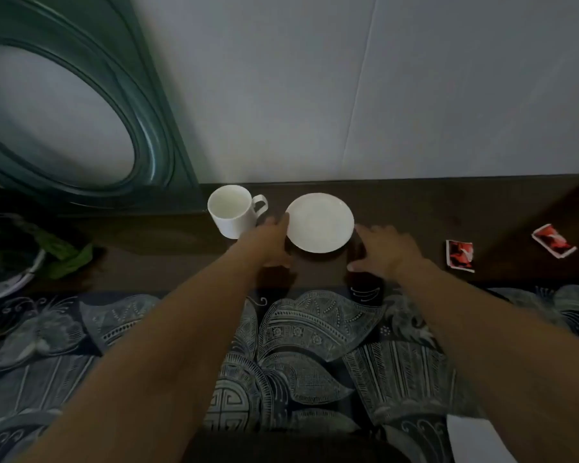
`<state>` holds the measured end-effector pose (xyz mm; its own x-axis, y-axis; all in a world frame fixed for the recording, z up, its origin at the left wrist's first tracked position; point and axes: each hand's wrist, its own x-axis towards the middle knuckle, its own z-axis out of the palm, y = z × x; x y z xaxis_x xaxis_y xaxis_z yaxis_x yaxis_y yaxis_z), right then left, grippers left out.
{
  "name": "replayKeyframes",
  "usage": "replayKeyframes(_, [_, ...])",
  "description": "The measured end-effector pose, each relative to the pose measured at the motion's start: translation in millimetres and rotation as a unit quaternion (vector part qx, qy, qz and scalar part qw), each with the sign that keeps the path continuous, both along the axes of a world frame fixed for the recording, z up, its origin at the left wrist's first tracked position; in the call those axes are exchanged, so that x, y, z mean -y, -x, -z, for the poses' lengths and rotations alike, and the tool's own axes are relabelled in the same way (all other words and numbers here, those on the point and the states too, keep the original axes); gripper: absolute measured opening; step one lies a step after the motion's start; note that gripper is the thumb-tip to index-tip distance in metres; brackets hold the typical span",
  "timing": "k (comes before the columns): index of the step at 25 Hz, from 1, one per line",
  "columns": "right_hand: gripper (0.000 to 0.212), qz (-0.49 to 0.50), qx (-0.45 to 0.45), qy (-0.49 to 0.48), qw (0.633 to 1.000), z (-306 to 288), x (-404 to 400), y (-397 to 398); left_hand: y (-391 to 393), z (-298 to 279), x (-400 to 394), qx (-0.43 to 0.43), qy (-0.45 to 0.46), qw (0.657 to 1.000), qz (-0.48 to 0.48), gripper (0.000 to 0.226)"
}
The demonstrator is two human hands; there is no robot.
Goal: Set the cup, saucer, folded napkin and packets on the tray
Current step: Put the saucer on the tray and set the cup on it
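A dark wooden tabletop (415,208) runs along a pale grey wall (315,78). At left, a dark green oval-framed mirror (81,121) leans on the wall, above a potted green plant (64,255). Patterned blue-grey cloth (298,345) fills the foreground.

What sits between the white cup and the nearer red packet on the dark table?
In the head view, the white saucer lies between the cup and the nearer red packet, with both hands at its sides.

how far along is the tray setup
Nothing looks done: no tray is in view. In hand: both hands flank the saucer, the left hand touching its rim, the right hand close beside it. Left: the cup and two red packets sit on the table; a white sheet, maybe the napkin, lies near.
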<state>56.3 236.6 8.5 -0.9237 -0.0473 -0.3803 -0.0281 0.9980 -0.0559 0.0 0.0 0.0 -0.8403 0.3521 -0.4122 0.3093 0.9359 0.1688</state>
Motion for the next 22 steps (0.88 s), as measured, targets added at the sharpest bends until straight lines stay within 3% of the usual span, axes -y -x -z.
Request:
replayKeyframes(4, [0.114,0.027,0.02,0.038,0.999,14,3,30,28,10,-12,0.011,-0.033,0.999,-0.034,0.131])
replayKeyframes(14, [0.116,0.063,-0.022,0.079,0.995,27,12,40,33,28,-14,0.008,-0.054,0.998,-0.045,0.123])
replayKeyframes(22, [0.123,0.067,-0.03,0.1,0.992,-27,22,-31,-41,-26,-1,-0.01,-0.102,0.992,-0.072,0.113])
